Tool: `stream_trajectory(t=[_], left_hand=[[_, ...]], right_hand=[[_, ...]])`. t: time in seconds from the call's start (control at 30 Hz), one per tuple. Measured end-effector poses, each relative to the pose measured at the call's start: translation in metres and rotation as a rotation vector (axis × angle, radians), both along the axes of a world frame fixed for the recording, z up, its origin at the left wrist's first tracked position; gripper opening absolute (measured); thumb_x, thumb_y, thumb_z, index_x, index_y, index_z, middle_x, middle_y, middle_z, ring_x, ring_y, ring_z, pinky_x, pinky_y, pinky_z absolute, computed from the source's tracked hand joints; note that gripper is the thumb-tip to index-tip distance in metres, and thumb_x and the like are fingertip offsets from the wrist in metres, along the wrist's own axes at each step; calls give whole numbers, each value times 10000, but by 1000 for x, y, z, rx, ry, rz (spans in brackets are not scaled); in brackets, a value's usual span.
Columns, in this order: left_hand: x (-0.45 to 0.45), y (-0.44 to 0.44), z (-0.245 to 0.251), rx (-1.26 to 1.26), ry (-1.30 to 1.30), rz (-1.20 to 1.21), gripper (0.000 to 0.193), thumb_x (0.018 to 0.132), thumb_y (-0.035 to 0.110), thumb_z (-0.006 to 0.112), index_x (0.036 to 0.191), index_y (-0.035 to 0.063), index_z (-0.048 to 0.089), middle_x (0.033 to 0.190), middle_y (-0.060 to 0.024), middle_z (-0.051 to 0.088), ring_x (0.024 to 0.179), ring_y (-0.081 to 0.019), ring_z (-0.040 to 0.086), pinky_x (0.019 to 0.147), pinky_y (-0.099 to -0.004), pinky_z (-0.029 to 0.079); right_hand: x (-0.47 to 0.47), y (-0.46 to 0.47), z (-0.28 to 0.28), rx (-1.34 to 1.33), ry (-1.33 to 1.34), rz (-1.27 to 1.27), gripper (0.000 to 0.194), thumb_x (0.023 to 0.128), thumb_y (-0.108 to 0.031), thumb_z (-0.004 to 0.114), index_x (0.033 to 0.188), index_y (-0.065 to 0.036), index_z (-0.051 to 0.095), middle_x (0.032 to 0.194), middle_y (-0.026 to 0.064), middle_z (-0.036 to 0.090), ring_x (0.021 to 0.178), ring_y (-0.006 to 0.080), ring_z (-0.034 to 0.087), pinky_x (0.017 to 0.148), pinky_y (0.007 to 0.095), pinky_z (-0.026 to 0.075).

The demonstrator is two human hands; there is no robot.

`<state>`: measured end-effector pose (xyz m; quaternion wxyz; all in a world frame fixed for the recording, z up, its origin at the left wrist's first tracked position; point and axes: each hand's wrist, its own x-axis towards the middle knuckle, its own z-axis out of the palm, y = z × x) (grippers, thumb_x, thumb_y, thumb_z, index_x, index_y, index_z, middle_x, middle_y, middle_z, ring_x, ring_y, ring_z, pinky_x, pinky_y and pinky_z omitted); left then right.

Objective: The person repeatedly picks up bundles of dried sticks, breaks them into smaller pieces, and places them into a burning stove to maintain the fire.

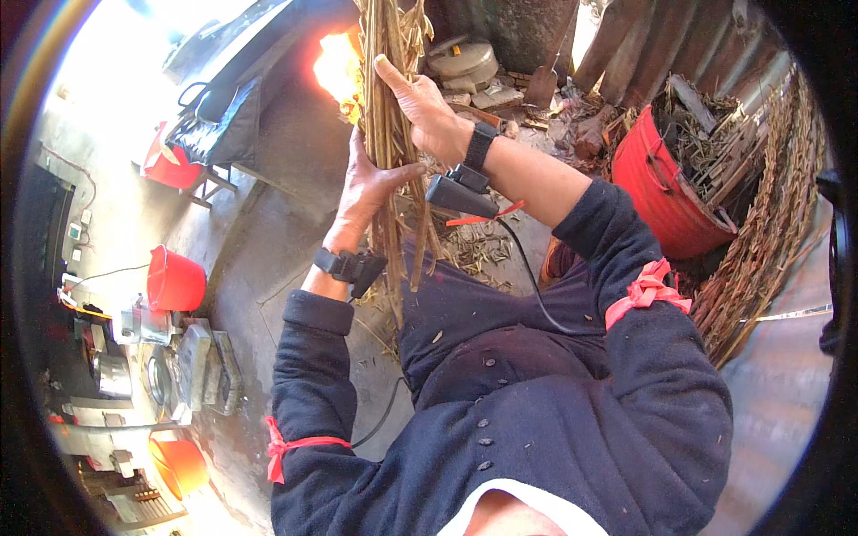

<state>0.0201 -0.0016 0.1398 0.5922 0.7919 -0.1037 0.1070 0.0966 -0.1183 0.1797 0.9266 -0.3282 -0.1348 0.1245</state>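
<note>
A long bundle of dry plant stalks (385, 87) runs upright through the top middle of the view. My left hand (369, 171) grips it low down, the thumb and fingers spread around the stalks. Higher up, my right hand (432, 110) presses on the bundle's right side with its thumb pointing up; its other fingers are partly hidden. Bright flames (340, 75) show just left of the bundle, close above my left hand. Whether the stalks themselves burn cannot be told. Each wrist wears a black strap with a small device, and a cable hangs from the right one (462, 191).
At the right stands a red tub (660, 187) filled with dry twigs and wood pieces, beside tall dried stalks (757, 248) against corrugated sheeting. A round metal lid (462, 63) and bricks lie beyond my right hand. A red bucket (175, 278) stands at the left.
</note>
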Motion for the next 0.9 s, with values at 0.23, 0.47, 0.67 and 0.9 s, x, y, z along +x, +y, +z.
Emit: stream_trajectory(t=[0.23, 0.47, 0.67, 0.9], left_hand=[[15, -27, -14, 4, 89, 205, 488, 679, 184, 759, 1090, 14, 560, 940, -51, 658, 820, -163, 635, 764, -335, 522], [18, -40, -26, -633, 236, 54, 287, 811, 165, 706, 1048, 15, 641, 875, -46, 658, 724, -153, 619, 649, -273, 515], [20, -22, -56, -992, 423, -103, 409, 827, 288, 687, 1124, 19, 605, 991, -109, 660, 864, -224, 642, 783, -364, 563], [4, -50, -88, -1144, 366, -83, 528, 843, 388, 640, 1203, 12, 551, 1084, -95, 619, 930, -198, 619, 894, -375, 530]], right_hand=[[7, -6, -5, -99, -45, -155, 498, 814, -346, 772, 1055, 30, 552, 830, 107, 630, 646, 168, 610, 527, 344, 512], [21, -42, -21, -986, -512, -147, 854, 842, -519, 665, 1437, -11, 322, 1382, 208, 431, 1194, 284, 515, 1002, 380, 437], [-17, -119, -65, -984, -387, 337, 1152, 799, -683, 585, 1513, 7, 1, 1533, 299, 173, 1438, 334, 207, 1141, 406, 267], [-102, -130, -128, -431, -103, 692, 1011, 857, -456, 673, 1518, 5, 62, 1453, 100, 331, 1226, 179, 438, 994, 302, 399]])
